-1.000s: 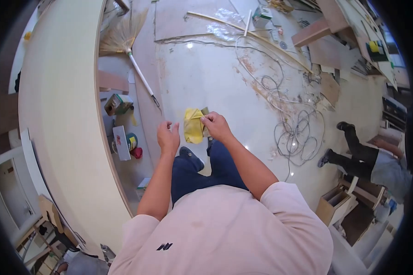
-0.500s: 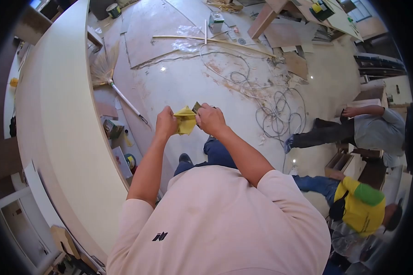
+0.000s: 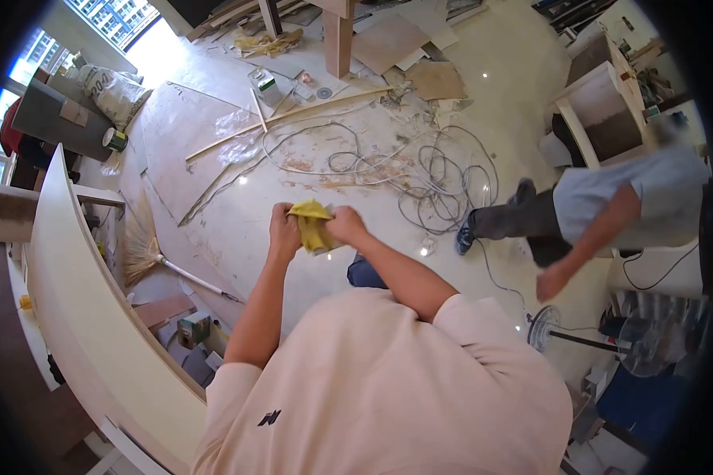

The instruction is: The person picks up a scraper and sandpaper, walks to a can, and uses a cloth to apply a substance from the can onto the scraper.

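Observation:
In front of my body, a crumpled yellow cloth (image 3: 313,223) stretches between my two hands. My left hand (image 3: 284,229) is closed on its left edge. My right hand (image 3: 345,226) grips the right side, fingers curled in. A pale greyish edge shows under the cloth near the right hand; I cannot make out what it belongs to. Both hands are above the floor, over my legs.
A long pale panel (image 3: 107,317) runs along my left, with a broom (image 3: 146,252) beside it. Tangled cables (image 3: 440,186) and wood strips (image 3: 293,119) lie ahead. A person in a grey shirt (image 3: 618,198) and a fan (image 3: 543,328) are at right.
My view has turned and moved forward. The cloth now looks bunched higher, and the dark flat piece seen by my right hand is hidden. The grey-shirted person has stepped closer; the yellow-shirted person is out of view.

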Demonstrator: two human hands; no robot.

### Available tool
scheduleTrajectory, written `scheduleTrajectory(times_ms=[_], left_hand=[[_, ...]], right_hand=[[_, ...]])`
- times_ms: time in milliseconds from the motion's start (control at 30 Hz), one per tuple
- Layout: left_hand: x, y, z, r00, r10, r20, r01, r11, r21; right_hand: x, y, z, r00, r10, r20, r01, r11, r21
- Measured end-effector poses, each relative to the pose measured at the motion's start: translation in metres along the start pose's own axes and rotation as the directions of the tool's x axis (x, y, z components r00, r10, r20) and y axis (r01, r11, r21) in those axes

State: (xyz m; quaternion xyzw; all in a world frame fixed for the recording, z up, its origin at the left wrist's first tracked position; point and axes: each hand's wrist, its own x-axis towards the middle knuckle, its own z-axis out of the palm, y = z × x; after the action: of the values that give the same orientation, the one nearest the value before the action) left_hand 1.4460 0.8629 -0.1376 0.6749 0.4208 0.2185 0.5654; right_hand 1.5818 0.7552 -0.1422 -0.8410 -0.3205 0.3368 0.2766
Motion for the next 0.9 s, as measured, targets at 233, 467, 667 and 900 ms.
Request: scheduleTrajectory(times_ms=[233, 467, 667, 900], left_hand=[[0.101, 0.070, 0.045, 0.955, 0.051, 0.294, -0.179, 0.885, 0.429], [0.209, 0.081, 0.044, 0.924, -0.094, 0.371, -0.097, 0.880, 0.465], [0.293, 0.079, 0.108, 0.851, 0.131, 0.509, -0.291, 0.924, 0.250], [0.442, 0.028, 0.087, 0.906, -0.355, 0.231, 0.296, 0.920, 0.256]], right_hand=[[0.089, 0.039, -0.144, 0.952, -0.220, -0.214, 0.126, 0.916, -0.381], [0.170, 0.023, -0.215, 0.973, -0.229, 0.020, 0.228, 0.952, -0.204], [0.269, -0.009, -0.259, 0.914, -0.401, 0.064, 0.403, 0.875, -0.269], [0.365, 0.053, -0.366, 0.939, -0.167, -0.299, 0.035, 0.915, -0.401]])
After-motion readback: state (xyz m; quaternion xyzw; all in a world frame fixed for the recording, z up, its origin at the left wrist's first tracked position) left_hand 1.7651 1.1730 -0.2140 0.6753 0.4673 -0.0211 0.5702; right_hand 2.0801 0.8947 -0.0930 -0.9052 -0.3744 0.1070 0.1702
